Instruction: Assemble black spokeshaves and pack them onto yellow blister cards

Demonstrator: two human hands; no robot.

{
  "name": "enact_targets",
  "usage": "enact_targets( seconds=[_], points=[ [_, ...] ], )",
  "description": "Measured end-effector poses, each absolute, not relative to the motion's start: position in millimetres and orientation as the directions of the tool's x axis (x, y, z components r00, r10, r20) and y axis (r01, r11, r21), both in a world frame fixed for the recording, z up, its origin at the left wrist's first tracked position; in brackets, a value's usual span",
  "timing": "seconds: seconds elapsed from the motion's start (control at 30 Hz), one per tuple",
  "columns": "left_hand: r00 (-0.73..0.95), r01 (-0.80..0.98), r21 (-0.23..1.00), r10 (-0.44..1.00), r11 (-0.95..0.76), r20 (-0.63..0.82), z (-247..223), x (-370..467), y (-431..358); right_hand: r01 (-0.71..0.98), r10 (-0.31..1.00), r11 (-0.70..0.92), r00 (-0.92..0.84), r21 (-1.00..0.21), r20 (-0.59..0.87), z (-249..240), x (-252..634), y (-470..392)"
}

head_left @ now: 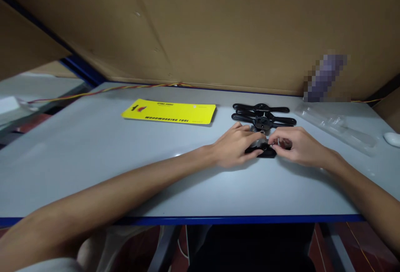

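A partly hidden black tool (266, 154) lies between the left hand (239, 144), gripping it, and the right hand (300, 145), pinching an indistinct piece (271, 145).

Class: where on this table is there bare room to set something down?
Bare: the tabletop left of the yellow card, and the stretch between left hand, right hand and blue front edge. Crowded: just beyond the hands, with black tools, and clear plastic packaging to their right.
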State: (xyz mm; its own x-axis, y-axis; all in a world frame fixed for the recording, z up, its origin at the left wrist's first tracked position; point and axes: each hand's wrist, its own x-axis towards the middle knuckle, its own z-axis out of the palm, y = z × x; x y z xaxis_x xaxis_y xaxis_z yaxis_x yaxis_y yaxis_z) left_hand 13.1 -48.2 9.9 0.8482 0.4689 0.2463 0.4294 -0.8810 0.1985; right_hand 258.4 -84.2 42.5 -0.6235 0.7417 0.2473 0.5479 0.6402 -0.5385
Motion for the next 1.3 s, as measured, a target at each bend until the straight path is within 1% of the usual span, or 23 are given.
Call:
enact_targets(
  seconds=[0.1, 0.17, 0.37, 0.6, 0.73, 0.9, 1.0, 1.17, 1.3],
  points=[
    [0.825, 0.466, 0.267, 0.523, -0.843, 0.214, 10.3, 14.4, -49.6, 0.556, 0.75, 0.638, -0.605, -0.533, 0.267, 45.1, 259.3, -85.9],
    [0.811, 0.483, 0.28, 0.545, -0.829, 0.213, 9.3, 14.8, -50.0, 0.553, 0.75, 0.637, -0.605, -0.537, 0.267, 47.0, 259.4, -86.5],
    [0.803, 0.488, 0.251, 0.543, -0.836, 0.246, 7.1, 15.4, -51.6, 0.498, 0.688, 0.69, -0.676, -0.525, 0.263, 49.1, 257.8, -86.3],
    [0.799, 0.475, 0.243, 0.531, -0.846, 0.282, 6.8, 16.1, -52.9, 0.57, 0.703, 0.686, -0.68, -0.453, 0.208, 44.9, 259.6, -86.3],
    [0.816, 0.449, 0.208, 0.494, -0.869, 0.299, 5.2, 16.1, -52.9, 0.586, 0.684, 0.72, -0.688, -0.371, 0.242, 42.8, 254.8, -88.3],
    [0.84, 0.415, 0.112, 0.427, -0.903, 0.335, 5.6, 16.6, -54.1, 0.566, 0.617, 0.786, -0.748, -0.248, 0.247, 41.2, 249.9, -89.6],
    [0.841, 0.417, 0.069, 0.413, -0.906, 0.35, 6.0, 17.0, -54.2, 0.596, 0.623, 0.783, -0.745, -0.181, 0.239, 41.6, 250.7, -89.1],
    [0.841, 0.403, 0.08, 0.404, -0.912, 0.361, 5.1, 16.1, -53.0, 0.651, 0.647, 0.756, -0.731, -0.062, 0.217, 40.9, 249.6, -89.8],
    [0.832, 0.424, 0.119, 0.438, -0.898, 0.341, 3.9, 15.3, -53.3, 0.653, 0.642, 0.757, -0.739, -0.015, 0.205, 42.4, 249.8, -92.0]
  ],
)
